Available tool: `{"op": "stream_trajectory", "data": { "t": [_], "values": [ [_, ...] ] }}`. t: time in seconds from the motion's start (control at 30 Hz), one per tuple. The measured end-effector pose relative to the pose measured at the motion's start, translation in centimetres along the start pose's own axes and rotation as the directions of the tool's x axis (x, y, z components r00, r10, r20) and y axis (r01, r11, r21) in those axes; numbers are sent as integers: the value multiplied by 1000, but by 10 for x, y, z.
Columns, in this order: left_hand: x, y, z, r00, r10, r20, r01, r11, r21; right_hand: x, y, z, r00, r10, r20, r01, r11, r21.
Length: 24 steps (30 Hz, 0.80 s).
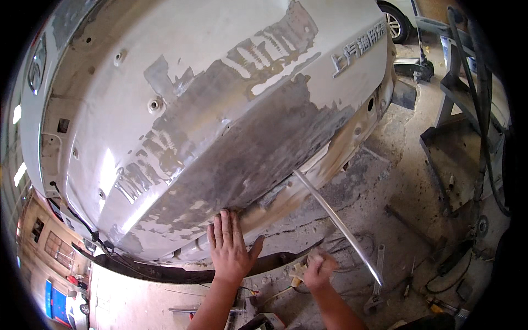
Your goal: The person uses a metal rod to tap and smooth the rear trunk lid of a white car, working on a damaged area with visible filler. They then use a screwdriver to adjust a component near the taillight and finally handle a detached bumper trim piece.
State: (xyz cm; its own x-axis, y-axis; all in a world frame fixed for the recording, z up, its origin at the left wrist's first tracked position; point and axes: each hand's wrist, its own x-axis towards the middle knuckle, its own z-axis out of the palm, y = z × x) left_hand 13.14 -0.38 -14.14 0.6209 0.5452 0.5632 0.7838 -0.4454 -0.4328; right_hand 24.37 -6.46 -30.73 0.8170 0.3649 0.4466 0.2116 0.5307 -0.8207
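Observation:
A car tailgate (pixel 242 126) with paint sanded away in grey patches fills the upper middle. My left hand (pixel 230 247) lies with its fingers stretched out, fingertips touching the tailgate's lower edge. A long metal pry bar (pixel 341 225) juts from the gap under that edge, its free end sloping down to the right. Left of this bar, my right hand (pixel 319 269) is curled in the air and smeared by motion. Whether its fingers hold anything cannot be made out. Behind it on the floor is a pale yellow fitting (pixel 297 273).
A dark curved strip (pixel 192 275) hangs below the car's rear. Wrenches (pixel 377 275), a hammer (pixel 418 228) and cables lie on the stained floor. A dark metal stand (pixel 448 148) with hanging hoses is at the right; another car's wheel (pixel 395 23) shows beyond.

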Motion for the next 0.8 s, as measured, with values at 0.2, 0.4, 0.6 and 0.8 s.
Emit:
{"op": "stream_trajectory", "data": {
  "t": [0.2, 0.4, 0.6, 0.8],
  "values": [
    [-2, -2, 1, 994, 2, 107, 4, 998, -59, 1, 3, -5, 997, 74, -7, -72, 985, 157],
    [-2, 0, 2, 993, -9, 115, 16, 998, -61, 13, -9, -8, 974, 225, 9, -225, 974, 20],
    [-1, 0, 2, 994, 1, 108, 7, 997, -79, 23, -21, -4, 973, 229, 14, -229, 972, 45],
    [-2, 1, 2, 995, 8, 98, 0, 997, -75, 25, -13, -7, 991, 132, 33, -128, 985, -115]
  ]
}}
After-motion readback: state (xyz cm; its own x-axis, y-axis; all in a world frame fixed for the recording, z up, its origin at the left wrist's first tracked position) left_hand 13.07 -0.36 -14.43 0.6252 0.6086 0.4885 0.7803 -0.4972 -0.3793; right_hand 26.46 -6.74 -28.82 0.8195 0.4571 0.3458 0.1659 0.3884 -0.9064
